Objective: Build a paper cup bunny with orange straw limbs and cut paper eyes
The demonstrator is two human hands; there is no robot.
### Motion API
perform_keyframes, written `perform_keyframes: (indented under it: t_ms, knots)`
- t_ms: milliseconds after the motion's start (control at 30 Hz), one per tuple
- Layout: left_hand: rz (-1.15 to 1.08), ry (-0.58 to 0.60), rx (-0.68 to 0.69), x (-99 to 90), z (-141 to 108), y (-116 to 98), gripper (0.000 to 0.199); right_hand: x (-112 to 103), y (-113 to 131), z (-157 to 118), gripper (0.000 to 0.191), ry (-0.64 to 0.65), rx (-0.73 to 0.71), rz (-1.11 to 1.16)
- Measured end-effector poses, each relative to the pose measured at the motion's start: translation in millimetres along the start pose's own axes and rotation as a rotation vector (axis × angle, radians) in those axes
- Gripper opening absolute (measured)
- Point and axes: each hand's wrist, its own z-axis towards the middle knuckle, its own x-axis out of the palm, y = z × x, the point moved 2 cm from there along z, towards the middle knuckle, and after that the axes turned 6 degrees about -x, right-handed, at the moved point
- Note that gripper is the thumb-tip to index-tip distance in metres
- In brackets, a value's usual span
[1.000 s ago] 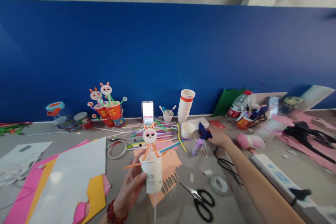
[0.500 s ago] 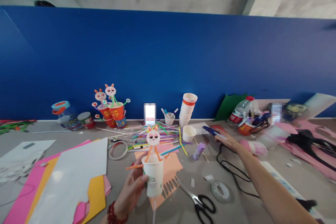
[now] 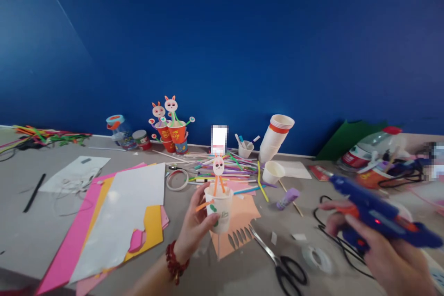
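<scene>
My left hand (image 3: 198, 219) is wrapped round a white paper cup (image 3: 219, 210) with green print, held upright above an orange paper sheet (image 3: 244, 217). A small white rabbit face (image 3: 218, 165) stands over the cup's rim on orange straw-like stems, and a short orange piece juts from the cup's left side. In my right hand (image 3: 385, 249) is a blue hot glue gun (image 3: 373, 210) with an orange trigger and a lit red light, its nozzle turned to the left. A white straw hangs below the cup.
Black-handled scissors (image 3: 284, 263), a clear tape roll (image 3: 317, 259) and a purple glue stick (image 3: 287, 199) lie nearby. Finished rabbit cups (image 3: 177, 132), scattered straws (image 3: 239, 169) and stacked cups (image 3: 275, 136) line the back. Coloured sheets (image 3: 121, 212) lie left; a black cord (image 3: 342, 240) loops right.
My right hand has lifted the glue gun off the table area and brought it nearer, at the right. The cup has turned in my left hand. The camera view has tilted and shifted left.
</scene>
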Motion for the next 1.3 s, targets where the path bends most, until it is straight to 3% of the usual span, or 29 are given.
perform_keyframes:
  t_ms: [33,67,133,200,367,633,767,867,1067,1300]
  knots:
    - [0.043,-0.006,0.012,-0.3,-1,-1,0.069,10,15,-17,0.04,0.23,0.092,0.113]
    - [0.088,-0.01,0.025,-0.3,-2,-1,0.069,20,29,-33,0.038,0.356,0.175,0.189]
    - [0.171,-0.009,0.047,0.1,-5,-1,0.069,37,52,-55,0.039,0.38,0.265,0.27]
    - [0.229,0.003,0.07,1.1,-8,-1,0.069,54,70,-66,0.04,0.465,0.257,0.3]
    - [0.321,0.017,0.121,1.9,-11,0,0.07,75,88,-59,0.029,0.623,0.174,0.254]
    - [0.444,0.026,0.164,0.4,-13,1,0.074,72,71,-58,0.021,0.682,0.003,0.137]
    - [0.439,0.032,0.156,1.0,-13,1,0.073,69,60,-66,0.029,0.603,0.09,0.135]
    - [0.4,0.049,0.13,2.0,-14,2,0.073,70,66,-63,0.029,0.59,0.089,0.151]
    - [0.279,0.097,0.058,4.2,-15,5,0.073,79,81,-55,0.018,0.596,-0.11,0.027]
    - [0.188,0.124,0.042,7.0,-14,4,0.072,92,64,-67,0.022,0.511,-0.371,-0.187]
